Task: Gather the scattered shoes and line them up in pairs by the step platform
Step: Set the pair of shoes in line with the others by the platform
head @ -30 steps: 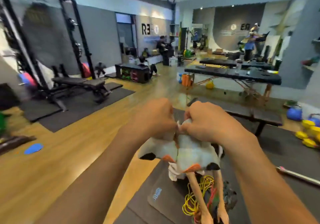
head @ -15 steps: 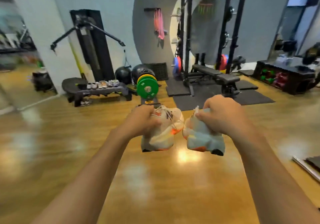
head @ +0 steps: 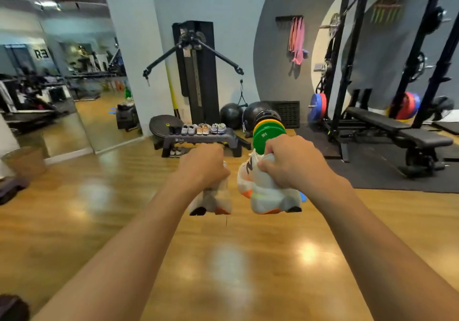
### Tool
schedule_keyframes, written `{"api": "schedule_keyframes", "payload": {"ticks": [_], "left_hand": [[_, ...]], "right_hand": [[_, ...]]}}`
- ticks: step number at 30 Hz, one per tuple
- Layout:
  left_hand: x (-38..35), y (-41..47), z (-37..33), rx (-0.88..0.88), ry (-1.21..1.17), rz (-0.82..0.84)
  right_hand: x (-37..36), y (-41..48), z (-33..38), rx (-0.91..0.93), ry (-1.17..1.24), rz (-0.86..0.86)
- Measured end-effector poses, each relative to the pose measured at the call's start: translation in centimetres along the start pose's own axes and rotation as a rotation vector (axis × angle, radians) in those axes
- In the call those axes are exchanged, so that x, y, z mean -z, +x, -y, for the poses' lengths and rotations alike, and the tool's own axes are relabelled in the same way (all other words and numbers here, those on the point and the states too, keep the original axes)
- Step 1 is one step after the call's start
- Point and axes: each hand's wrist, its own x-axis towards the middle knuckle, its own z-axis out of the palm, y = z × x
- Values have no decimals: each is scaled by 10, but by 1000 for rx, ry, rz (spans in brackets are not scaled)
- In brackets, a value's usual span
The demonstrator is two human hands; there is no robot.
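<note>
gym floor (head: 74,221), shoe pairs (head: 202,129) on step platform (head: 198,138), left hand (head: 202,166) grasping white shoe (head: 214,200), right hand (head: 291,164) grasping second shoe (head: 269,196)

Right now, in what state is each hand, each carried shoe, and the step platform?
left hand, grips the left shoe from above
right hand, grips the right shoe from above
left shoe, held in the air
right shoe, held in the air
step platform, carries a row of shoes on top

Each hand, left (head: 202,165) and right (head: 289,164), grips a white sneaker (head: 267,192) in the air, well short of the step platform (head: 198,138) lined with shoes (head: 202,129).
</note>
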Motion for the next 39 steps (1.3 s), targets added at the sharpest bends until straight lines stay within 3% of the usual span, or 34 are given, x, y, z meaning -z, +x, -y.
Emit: {"api": "schedule_keyframes", "payload": {"ticks": [10,18,26,33,39], "left_hand": [[-23,187,169,170,-182,-41],[-73,339,314,313,-187,-22],[-152,538,471,319,-180,106],[-213,723,565,314,-177,270],[-259,876,647,288,-201,481]], "right_hand": [[-128,260,54,158,37,120],[-248,448,118,203,109,269],[-387,649,164,30,198,472],[-491,828,179,-156,319,662],[-598,989,185,-121,369,920]]}}
